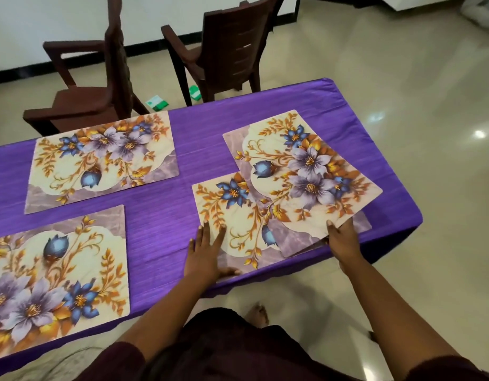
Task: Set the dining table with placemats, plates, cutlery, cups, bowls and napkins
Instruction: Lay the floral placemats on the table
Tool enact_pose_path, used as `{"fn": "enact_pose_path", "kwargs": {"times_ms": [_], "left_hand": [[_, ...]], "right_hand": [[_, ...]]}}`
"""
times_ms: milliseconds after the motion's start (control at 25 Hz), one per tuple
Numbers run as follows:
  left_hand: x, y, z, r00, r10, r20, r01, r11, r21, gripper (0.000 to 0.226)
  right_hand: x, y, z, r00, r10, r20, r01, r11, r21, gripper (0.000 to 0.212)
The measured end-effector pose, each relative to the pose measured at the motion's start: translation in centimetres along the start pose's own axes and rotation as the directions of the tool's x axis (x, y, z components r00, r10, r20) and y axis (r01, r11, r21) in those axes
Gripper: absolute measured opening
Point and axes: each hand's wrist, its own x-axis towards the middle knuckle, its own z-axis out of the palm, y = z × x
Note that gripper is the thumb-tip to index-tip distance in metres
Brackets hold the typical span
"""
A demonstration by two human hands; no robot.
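Floral placemats lie on a purple tablecloth (199,149). One placemat (100,163) sits at the far left and another (53,281) at the near left. At the near right, my left hand (207,254) presses flat on a placemat (224,215) by the table edge. My right hand (342,240) grips the near edge of an upper placemat (306,171), which is tilted and overlaps the one under my left hand. The thumb lies on top of that mat and the fingers go underneath.
Two dark brown chairs (100,86) (226,48) stand beyond the far side of the table. Small green packets (156,103) lie on the glossy tiled floor near them. The table's right end (402,215) drops to open floor. My bare foot (261,314) shows below the near edge.
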Motion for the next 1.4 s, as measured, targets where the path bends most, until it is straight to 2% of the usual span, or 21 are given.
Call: {"fn": "enact_pose_path", "kwargs": {"times_ms": [160,480,720,1160,1320,1400], "left_hand": [[-0.1,-0.3,0.0,1.000,0.017,-0.003,-0.017,1.000,-0.003,0.127],[0.0,-0.2,-0.1,1.000,0.017,0.005,-0.017,1.000,0.021,0.128],[0.2,-0.2,0.0,1.000,0.010,0.017,-0.010,1.000,0.025,0.129],[0.1,-0.3,-0.5,0.999,0.035,0.007,-0.034,0.999,-0.005,0.134],[0.2,-0.7,-0.2,0.999,0.050,0.006,-0.050,0.999,-0.018,0.150],[0.3,-1.0,0.1,0.998,0.069,-0.005,-0.069,0.998,-0.013,0.149]], "right_hand": [[-0.6,0.4,-0.4,0.999,-0.032,-0.006,0.031,0.992,-0.124,0.043],[-1.2,0.6,0.2,0.997,-0.041,-0.065,0.027,0.978,-0.208,0.044],[-1.7,0.9,-0.4,0.996,-0.079,-0.050,0.064,0.966,-0.249,0.044],[-2.4,0.9,-1.6,0.997,-0.064,0.045,0.073,0.967,-0.245,0.042],[-2.0,0.5,-2.1,0.994,-0.028,0.102,0.051,0.972,-0.229,0.042],[-1.9,0.2,-2.4,0.993,-0.020,0.112,0.044,0.975,-0.217,0.042]]}}
